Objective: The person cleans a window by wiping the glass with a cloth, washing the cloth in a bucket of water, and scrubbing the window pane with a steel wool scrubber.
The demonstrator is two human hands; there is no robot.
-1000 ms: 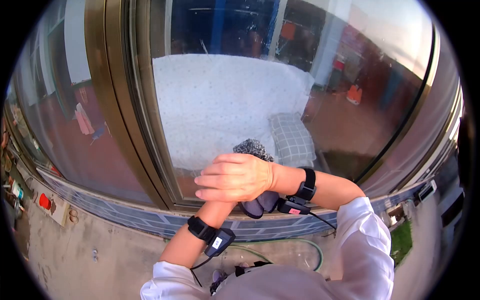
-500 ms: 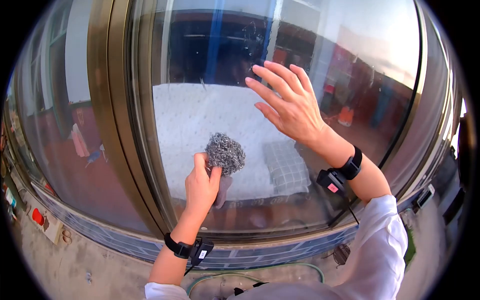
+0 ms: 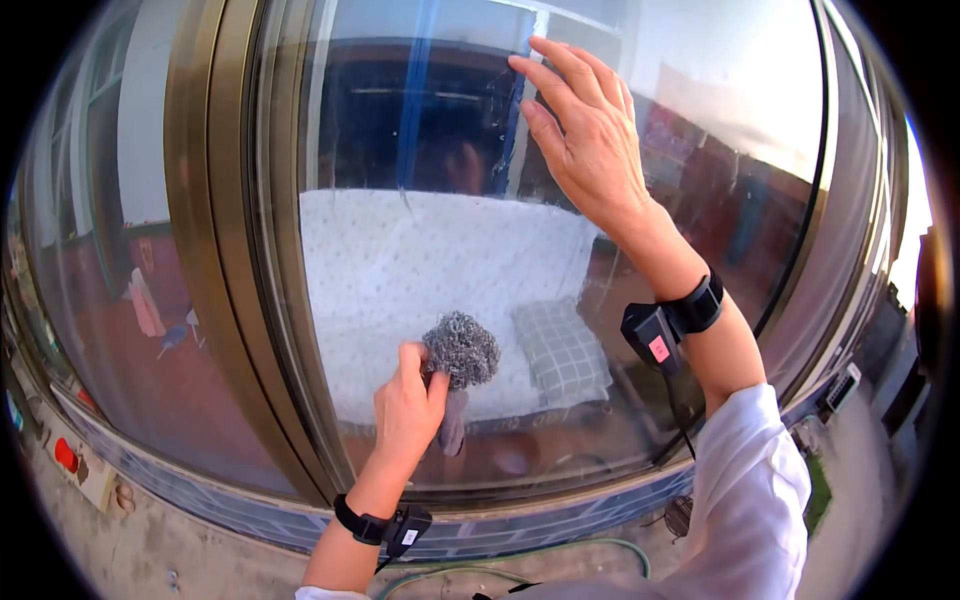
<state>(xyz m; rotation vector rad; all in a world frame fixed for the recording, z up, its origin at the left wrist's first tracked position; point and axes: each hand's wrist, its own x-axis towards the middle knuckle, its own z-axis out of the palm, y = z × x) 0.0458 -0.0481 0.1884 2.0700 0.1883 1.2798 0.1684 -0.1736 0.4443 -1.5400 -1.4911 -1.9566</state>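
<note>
My left hand [image 3: 408, 408] grips a grey steel wool scourer [image 3: 461, 350] between thumb and fingers, low in front of the window glass [image 3: 450, 130]. A limp greyish-purple piece [image 3: 453, 423], perhaps cloth, hangs just below the scourer; whether the hand holds it too I cannot tell. Higher up on the right, my right hand [image 3: 592, 135] is raised with fingers stretched out and nothing in them. Its fingertips are at or close to the glass, near some whitish marks [image 3: 497, 90]. Contact with the pane is unclear.
A brown metal frame [image 3: 215, 200] borders the pane on the left. Through the glass show a white-covered seat [image 3: 400, 260] and a checked cushion [image 3: 562, 352]. Below runs a blue-grey tiled ledge [image 3: 480, 533], with a green hose [image 3: 600, 543] on the ground.
My right hand has moved up the glass, its fingers pointing more steeply upward. My left hand, still gripping the scourer, sits slightly lower in view. The camera view has shifted a little.
</note>
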